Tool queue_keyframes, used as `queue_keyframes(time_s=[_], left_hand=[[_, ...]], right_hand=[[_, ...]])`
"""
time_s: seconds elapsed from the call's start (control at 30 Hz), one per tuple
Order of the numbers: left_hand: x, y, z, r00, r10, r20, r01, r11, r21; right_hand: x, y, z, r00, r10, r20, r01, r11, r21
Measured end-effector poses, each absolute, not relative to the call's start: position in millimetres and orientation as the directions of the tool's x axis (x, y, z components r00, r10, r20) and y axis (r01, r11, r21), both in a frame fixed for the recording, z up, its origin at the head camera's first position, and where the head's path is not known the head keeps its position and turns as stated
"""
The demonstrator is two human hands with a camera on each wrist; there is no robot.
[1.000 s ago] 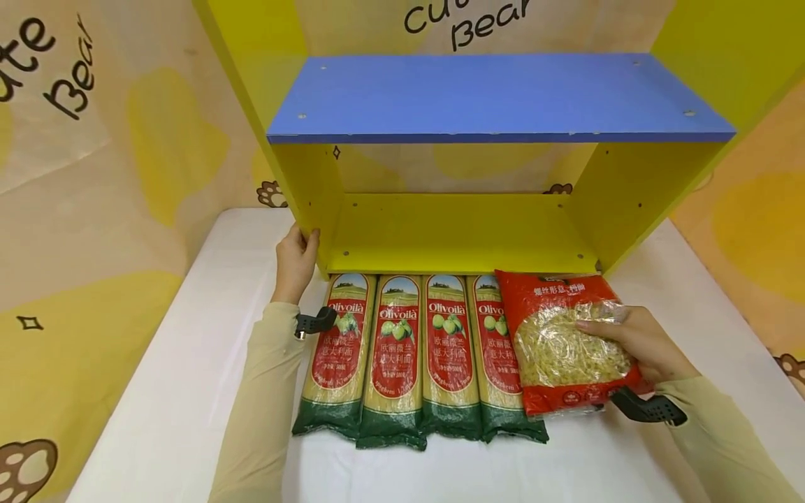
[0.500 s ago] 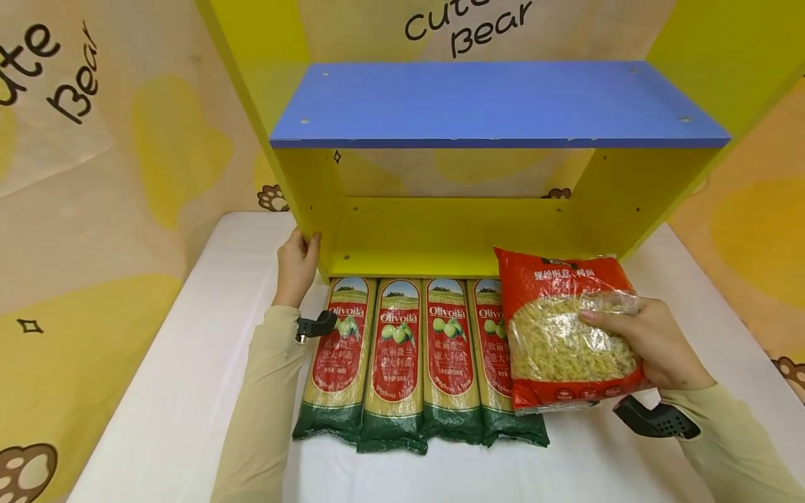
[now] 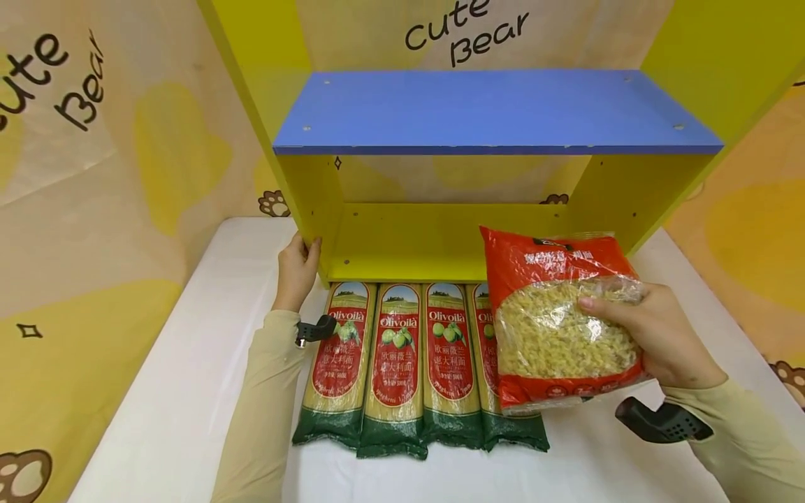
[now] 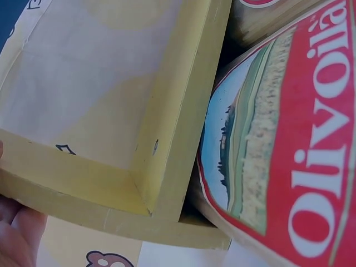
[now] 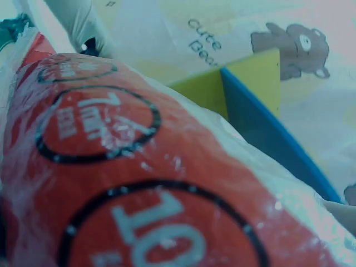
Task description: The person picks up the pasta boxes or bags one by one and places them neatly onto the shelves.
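My right hand grips the right side of a red bag of spiral pasta, its thumb on the clear window and the other fingers hidden behind. The bag is tilted up and overlaps the rightmost spaghetti pack and the shelf's front edge in the head view. In the right wrist view the pasta bag fills most of the picture. My left hand holds the left side panel of the yellow shelf unit near its bottom; in the left wrist view its fingers are at the panel's edge.
Several spaghetti packs lie side by side on the white table, top ends against the unit's bottom board. A blue shelf board spans the unit above. A printed cloth hangs behind and at the sides.
My right hand has lifted the pasta bag up off the spaghetti packs and tilted it, moving it slightly left. The left hand keeps its hold on the panel. The head view has shifted slightly.
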State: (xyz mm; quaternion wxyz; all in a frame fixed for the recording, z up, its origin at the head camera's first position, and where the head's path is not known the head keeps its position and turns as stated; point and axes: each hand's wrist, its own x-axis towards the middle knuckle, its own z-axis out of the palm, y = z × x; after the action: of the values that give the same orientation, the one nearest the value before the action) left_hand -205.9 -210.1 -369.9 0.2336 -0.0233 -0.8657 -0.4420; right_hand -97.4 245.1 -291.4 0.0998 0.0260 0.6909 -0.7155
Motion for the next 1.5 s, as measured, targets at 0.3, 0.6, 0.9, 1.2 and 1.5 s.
queue_keyframes(time_s=[0.3, 0.6, 0.9, 1.2, 1.5], left_hand=[[-203.6, -210.4, -371.4, -0.887, -0.161, 0.434, 0.255, 0.611, 0.749], [-202.2, -208.9, -370.7, -0.9, -0.17, 0.401, 0.227, 0.602, 0.765], [-201.6, -209.5, -370.4, -0.893, -0.161, 0.42, 0.245, 0.609, 0.754], [-203.6, -209.5, -370.4, -0.888, -0.167, 0.428, 0.253, 0.6, 0.759], [-203.9, -209.3, -371.3, -0.89, -0.157, 0.428, 0.256, 0.604, 0.754]], right_hand=[[-103.8, 238.5, -256.2, -0.975, -0.168, -0.144, 0.152, -0.031, -0.988], [-114.2, 223.0, -224.6, -0.989, -0.127, -0.079, 0.086, -0.05, -0.995], [-129.2, 200.3, -189.7, -0.995, -0.102, 0.001, 0.007, -0.074, -0.997], [-144.5, 180.5, -166.1, -0.988, -0.148, 0.041, -0.01, -0.205, -0.979], [-168.5, 154.7, -145.8, -0.998, -0.064, 0.02, 0.003, -0.338, -0.941]])
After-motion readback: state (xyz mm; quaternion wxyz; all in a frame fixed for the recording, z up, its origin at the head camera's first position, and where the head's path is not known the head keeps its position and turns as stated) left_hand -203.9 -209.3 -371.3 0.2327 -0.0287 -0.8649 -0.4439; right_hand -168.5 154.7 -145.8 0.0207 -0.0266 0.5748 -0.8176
